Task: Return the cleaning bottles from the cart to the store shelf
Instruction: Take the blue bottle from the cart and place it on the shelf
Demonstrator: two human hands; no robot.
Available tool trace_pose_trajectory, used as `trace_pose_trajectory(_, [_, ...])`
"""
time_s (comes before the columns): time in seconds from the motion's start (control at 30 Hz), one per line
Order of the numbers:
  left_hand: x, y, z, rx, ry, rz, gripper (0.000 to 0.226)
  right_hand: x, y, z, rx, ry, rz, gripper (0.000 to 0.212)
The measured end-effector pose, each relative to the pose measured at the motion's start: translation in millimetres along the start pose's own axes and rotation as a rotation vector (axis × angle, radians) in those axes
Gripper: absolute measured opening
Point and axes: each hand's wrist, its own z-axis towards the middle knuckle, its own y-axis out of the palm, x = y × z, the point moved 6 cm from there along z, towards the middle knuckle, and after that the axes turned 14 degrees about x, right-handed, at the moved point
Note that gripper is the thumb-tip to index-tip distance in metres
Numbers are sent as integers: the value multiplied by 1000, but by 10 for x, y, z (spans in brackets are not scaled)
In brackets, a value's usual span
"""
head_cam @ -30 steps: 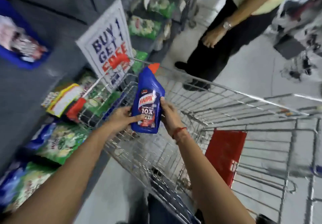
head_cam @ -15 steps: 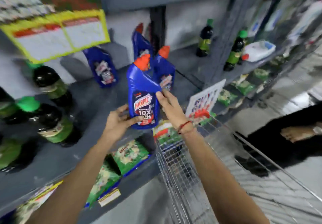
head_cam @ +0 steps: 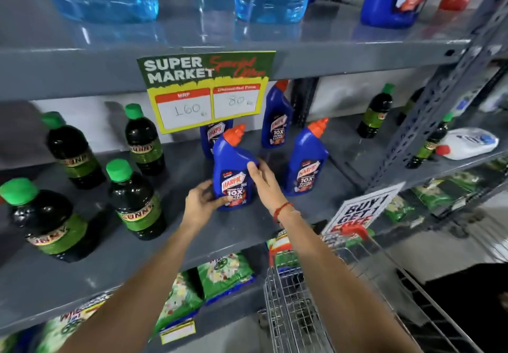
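The held plastic toilet-cleaner bottle [head_cam: 233,171] was deep blue with an orange-red cap and a red, white and dark label. The round plastic bottles [head_cam: 136,201] beside it were near-black with bright green caps and green-and-gold labels. The card price sign [head_cam: 207,91] was dark green over yellow, with red-topped white boxes. The metal shelf [head_cam: 247,226] was plain grey.

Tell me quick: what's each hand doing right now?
Left hand: closed on the lower side of the blue Harpic bottle.
Right hand: fingers on the same bottle's other side, gripping it.
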Motion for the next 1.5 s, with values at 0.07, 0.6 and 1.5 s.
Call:
trace_pose_trajectory(0.07, [-39, 6, 16, 0, -4, 30, 52, 16, 17, 2, 5, 6, -15, 29])
trace_pose_trajectory(0.6, [-197, 155, 17, -20, 20, 254, 66, 601, -1173, -89, 687, -10, -397, 121])
trace_pose_trajectory(1.5, [-174, 179, -128, -4, 1, 345, 46, 595, -1249, 128, 651, -26, -428, 103])
